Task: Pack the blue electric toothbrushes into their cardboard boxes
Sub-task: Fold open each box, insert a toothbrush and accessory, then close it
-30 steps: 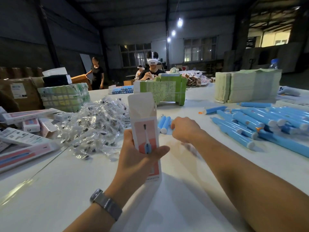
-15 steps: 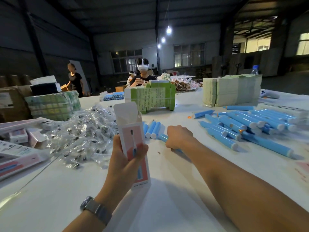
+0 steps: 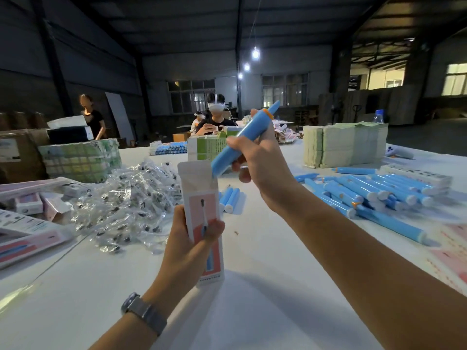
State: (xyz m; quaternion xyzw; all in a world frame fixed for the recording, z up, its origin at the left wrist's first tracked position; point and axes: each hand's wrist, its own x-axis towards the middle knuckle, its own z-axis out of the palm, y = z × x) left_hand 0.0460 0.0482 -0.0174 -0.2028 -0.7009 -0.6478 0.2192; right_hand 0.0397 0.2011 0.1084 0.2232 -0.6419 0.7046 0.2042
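My left hand grips a tall white and pink cardboard box upright above the white table, its top flap open. My right hand holds a blue electric toothbrush handle tilted, its lower end at the box's open mouth and its orange-ringed tip pointing up and away. A few more blue handles lie just behind the box. A large pile of blue handles lies at the right.
A heap of clear bagged brush heads lies left of the box. Flat and folded boxes sit at the far left, leaflet stacks at the back right. People work across the table.
My right hand picked a blue handle up off the table and raised it to the mouth of the box. My left hand lifted the box slightly.
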